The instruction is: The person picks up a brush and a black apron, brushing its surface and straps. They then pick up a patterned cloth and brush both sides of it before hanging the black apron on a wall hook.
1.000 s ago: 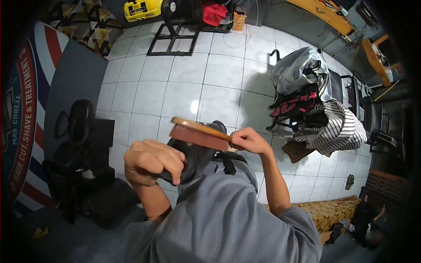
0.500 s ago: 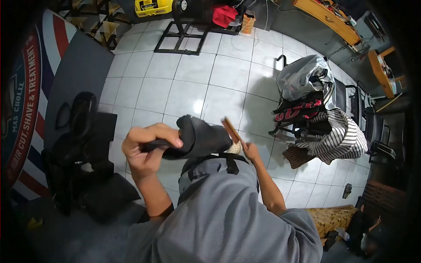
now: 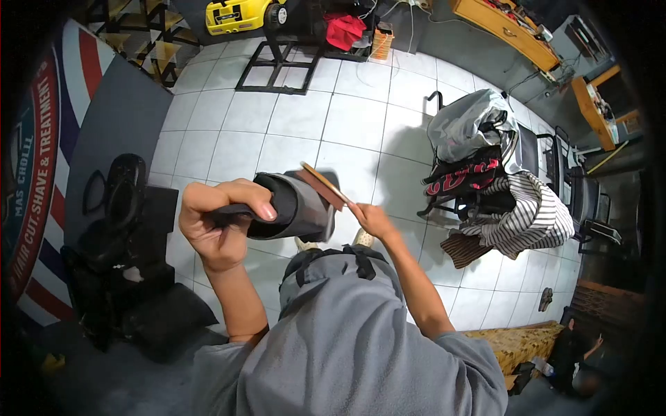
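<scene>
Through my remote head view I log one black shoe (image 3: 307, 210), open end toward the left, broad smooth upper, held raised, one wooden brush (image 3: 320, 184), slim handle, reddish-brown bristles, slanted along the shoe's right-hand part, contact unclear.

The one cam is worn on the head and looks fwd and steeply down, w/ a wide curved view. The fingers (image 3: 243, 208) are near it, approx. mid-frame; the tiled floor (image 3: 291, 152) lies farther, beyond them. No second view shares this scene.
</scene>
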### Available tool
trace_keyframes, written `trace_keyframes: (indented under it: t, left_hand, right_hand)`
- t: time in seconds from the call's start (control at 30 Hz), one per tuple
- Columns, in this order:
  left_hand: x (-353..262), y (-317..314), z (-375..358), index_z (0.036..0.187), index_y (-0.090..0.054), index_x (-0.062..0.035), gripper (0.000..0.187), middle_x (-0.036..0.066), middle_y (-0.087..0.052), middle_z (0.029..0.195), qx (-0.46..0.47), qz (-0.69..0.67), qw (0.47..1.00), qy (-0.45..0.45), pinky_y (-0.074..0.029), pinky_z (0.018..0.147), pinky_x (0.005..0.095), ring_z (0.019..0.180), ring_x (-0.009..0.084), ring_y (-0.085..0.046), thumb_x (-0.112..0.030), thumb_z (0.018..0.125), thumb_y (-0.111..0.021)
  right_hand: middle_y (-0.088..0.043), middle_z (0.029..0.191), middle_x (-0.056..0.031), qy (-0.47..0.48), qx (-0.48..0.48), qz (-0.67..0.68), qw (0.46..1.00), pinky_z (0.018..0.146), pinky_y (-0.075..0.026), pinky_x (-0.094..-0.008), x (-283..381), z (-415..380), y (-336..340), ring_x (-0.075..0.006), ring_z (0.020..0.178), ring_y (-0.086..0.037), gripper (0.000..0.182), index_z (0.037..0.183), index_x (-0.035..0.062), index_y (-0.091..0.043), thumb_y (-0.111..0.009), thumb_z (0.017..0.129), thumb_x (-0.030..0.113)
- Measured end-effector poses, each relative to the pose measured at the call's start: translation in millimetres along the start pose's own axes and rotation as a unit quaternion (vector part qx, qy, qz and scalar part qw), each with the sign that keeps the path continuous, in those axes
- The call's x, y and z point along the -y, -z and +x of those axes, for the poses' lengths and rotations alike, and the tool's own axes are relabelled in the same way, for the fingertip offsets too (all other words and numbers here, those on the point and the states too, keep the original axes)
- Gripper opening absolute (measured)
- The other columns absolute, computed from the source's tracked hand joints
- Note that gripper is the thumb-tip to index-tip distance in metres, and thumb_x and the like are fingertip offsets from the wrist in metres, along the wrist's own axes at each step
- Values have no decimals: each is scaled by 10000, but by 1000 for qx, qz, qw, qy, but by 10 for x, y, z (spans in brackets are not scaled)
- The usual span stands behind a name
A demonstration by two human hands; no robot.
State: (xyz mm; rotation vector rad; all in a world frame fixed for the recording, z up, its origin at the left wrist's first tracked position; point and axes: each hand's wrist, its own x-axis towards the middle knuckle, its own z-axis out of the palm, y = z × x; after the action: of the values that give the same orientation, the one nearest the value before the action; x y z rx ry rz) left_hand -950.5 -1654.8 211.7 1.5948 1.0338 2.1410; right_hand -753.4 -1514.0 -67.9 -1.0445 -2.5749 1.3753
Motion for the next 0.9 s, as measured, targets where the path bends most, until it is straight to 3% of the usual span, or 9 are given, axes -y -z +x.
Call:
trace_keyframes:
  t: [0.17, 0.27, 0.37, 0.4, 0.5, 0.63, 0.77, 0.83, 0.9]
  left_hand:
    - [-60, 19, -20, 868, -382, -26, 211, 180, -638, 782, -57, 84, 995, -5, -511, 668, 300, 677, 191, -608, 70, 830, -567]
    - [-111, -13, -36, 877, -419, -15, 193, 166, -657, 820, -83, 167, 982, 22, -494, 691, 237, 724, 152, -620, -1, 856, -610]
    - [-121, -49, -63, 872, -432, -11, 182, 171, -666, 854, -74, 203, 974, 67, -481, 711, 218, 743, 130, -617, 1, 856, -613]
    - [-113, -59, -75, 872, -432, -11, 181, 171, -667, 856, -67, 209, 973, 72, -480, 713, 218, 743, 130, -616, 3, 855, -612]
    - [-97, -98, -76, 876, -433, -12, 184, 176, -667, 861, -56, 221, 971, 75, -478, 717, 221, 745, 131, -611, 7, 853, -615]
    - [-156, -88, -48, 872, -427, -9, 185, 183, -662, 856, -49, 239, 968, 57, -483, 710, 228, 741, 143, -613, 15, 852, -610]
    - [-207, -22, -48, 883, -414, -3, 189, 183, -655, 844, -81, 226, 971, 8, -492, 707, 234, 734, 154, -617, 32, 852, -597]
    - [-229, 9, -71, 900, -406, 0, 198, 182, -649, 834, -96, 220, 971, 6, -497, 712, 239, 728, 160, -618, 40, 850, -593]
    - [-235, 3, -84, 896, -407, 1, 201, 188, -647, 846, -95, 217, 972, 5, -497, 714, 241, 734, 161, -618, 40, 845, -598]
  right_hand:
    - [-621, 1097, -183, -160, 266, -239, 920, 877, -459, -428, -1351, -285, -921, -344, 1020, -595, 588, 1040, 67, -659, -400, 868, 565]
    - [-643, 1003, -222, -193, 204, -193, 940, 788, -486, -422, -1243, -351, -825, -353, 907, -630, 630, 974, 4, -653, -423, 865, 580]
    - [-653, 754, -170, -154, 67, -8, 986, 598, -475, -402, -940, -94, -639, -300, 641, -618, 656, 830, -14, -626, -388, 889, 594]
    - [-498, 527, -27, -121, 29, 171, 977, 434, -360, -332, -364, -135, -325, -171, 443, -441, 604, 696, 37, -538, -343, 932, 558]
    - [-319, 579, 67, -33, 105, 474, 874, 444, -253, -210, 747, -182, 299, -41, 503, -301, 452, 722, 63, -454, -366, 985, 420]
    - [-333, 606, 60, 112, 149, 505, 843, 473, -291, -230, 1305, -325, 588, -64, 528, -318, 429, 748, 38, -453, -349, 1000, 369]
    - [-426, 602, -7, 83, 90, 246, 962, 529, -392, -275, 639, -4, 82, -97, 567, -417, 501, 700, 16, -482, -354, 990, 404]
    - [-522, 602, -77, -95, 170, 154, 969, 571, -435, -332, 10, 21, -262, -171, 582, -518, 564, 761, -15, -563, -345, 970, 460]
    - [-643, 757, -138, -7, 181, -131, 975, 619, -481, -384, -1283, 29, -998, -287, 707, -631, 505, 1022, 72, -635, -373, 943, 497]
